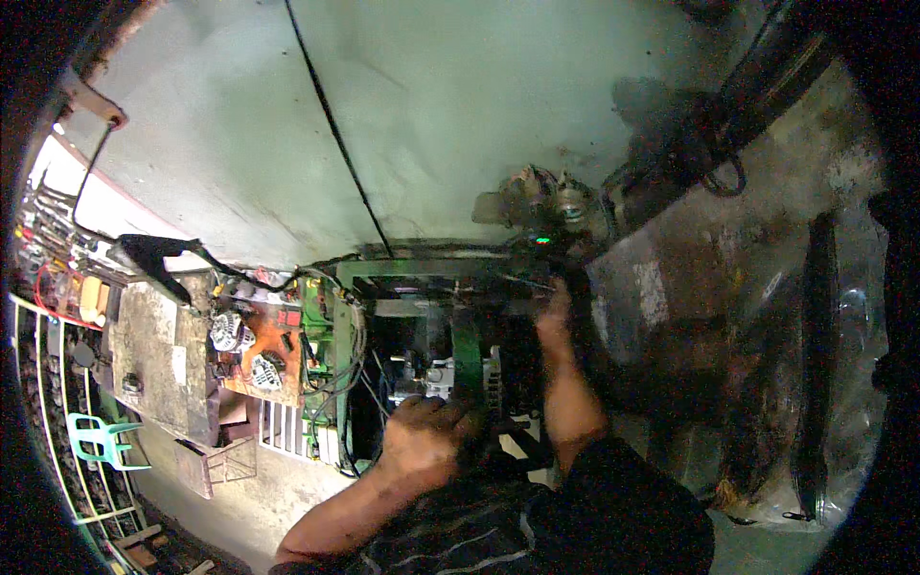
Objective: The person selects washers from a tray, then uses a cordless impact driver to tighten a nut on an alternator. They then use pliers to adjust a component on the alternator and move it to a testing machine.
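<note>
In front of me stands a green metal machine frame [350, 402] with a dark interior. A silver metal part [439, 376] sits inside it, beside an upright green bar [467, 355]. My left hand [426, 436] is at the near side of the silver part, its fingers bent over and closed; what lies under them is hidden. My right hand [553, 316] reaches to the far right corner of the frame. A thin light rod [527, 281] shows next to its fingers, which are too dark and blurred to read.
Two silver alternators [232, 332] [267, 371] lie on an orange board at the left, by a worn workbench [158, 350]. Cables [356, 355] loop along the frame's left side. A turquoise plastic chair [103, 442] stands farther left. Dark-stained panels [690, 316] rise at the right.
</note>
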Motion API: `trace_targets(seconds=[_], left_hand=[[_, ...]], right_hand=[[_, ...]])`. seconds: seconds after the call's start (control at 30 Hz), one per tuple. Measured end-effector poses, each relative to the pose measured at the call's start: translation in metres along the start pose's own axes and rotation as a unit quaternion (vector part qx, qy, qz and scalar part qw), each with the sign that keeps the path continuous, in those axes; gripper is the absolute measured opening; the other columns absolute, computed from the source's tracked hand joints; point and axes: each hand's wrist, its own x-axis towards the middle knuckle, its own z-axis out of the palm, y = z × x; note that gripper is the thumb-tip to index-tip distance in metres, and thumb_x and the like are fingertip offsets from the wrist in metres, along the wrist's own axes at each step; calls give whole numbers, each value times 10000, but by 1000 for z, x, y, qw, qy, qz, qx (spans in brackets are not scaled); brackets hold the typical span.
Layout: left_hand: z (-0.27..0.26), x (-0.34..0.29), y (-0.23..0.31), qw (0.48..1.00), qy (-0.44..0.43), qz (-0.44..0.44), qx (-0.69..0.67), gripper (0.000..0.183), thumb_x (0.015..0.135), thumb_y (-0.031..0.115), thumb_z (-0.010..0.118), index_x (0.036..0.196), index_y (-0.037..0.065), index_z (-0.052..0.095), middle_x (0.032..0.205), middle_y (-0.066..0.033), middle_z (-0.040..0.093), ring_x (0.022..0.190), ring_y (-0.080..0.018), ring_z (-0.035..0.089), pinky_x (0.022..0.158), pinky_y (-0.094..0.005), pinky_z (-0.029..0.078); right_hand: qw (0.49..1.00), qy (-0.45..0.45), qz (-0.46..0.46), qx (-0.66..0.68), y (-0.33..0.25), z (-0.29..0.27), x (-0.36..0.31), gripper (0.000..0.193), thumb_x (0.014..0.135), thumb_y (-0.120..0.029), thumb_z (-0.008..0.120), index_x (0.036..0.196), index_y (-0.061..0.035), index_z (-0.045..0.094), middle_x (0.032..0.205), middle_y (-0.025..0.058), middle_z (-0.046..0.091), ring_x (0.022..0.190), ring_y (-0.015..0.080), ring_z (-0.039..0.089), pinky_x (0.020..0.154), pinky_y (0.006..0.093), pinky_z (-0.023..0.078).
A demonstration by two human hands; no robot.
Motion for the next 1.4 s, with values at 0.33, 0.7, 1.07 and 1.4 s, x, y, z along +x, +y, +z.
trace_targets(seconds=[0.33, 0.7, 1.07, 1.4], left_hand=[[6, 1, -3, 999, 12, 8, 35, 329, 777, 311, 821, 1065, 155, 787, 954, -71, 775, 789, -255, 721, 658, -422, 573], [9, 8, -12, 998, 24, 59, 1, 375, 754, 319, 888, 1044, 114, 766, 833, -93, 715, 725, -333, 693, 630, -449, 547], [3, 11, -11, 988, 39, 147, 16, 425, 790, 282, 888, 1115, 61, 726, 926, -167, 739, 799, -375, 719, 694, -477, 580], [6, -5, -16, 996, -51, 76, -11, 427, 811, 210, 701, 1217, 79, 715, 1181, -160, 737, 957, -343, 722, 817, -475, 598]], right_hand=[[671, -96, -179, -713, 37, -86, -28, 660, 979, -477, 736, 1373, 41, 624, 1331, 274, 671, 1208, 418, 660, 1072, 517, 522], [645, -109, -150, -741, 27, -64, -43, 646, 980, -464, 731, 1377, 34, 624, 1332, 273, 672, 1207, 420, 660, 1071, 518, 522], [659, -24, -173, -732, 34, -83, -129, 631, 981, -451, 726, 1381, 27, 624, 1334, 272, 672, 1206, 423, 660, 1070, 519, 522], [608, -3, -93, -789, 87, -145, -131, 619, 982, -440, 721, 1385, 20, 624, 1335, 271, 673, 1205, 424, 660, 1069, 520, 523]])
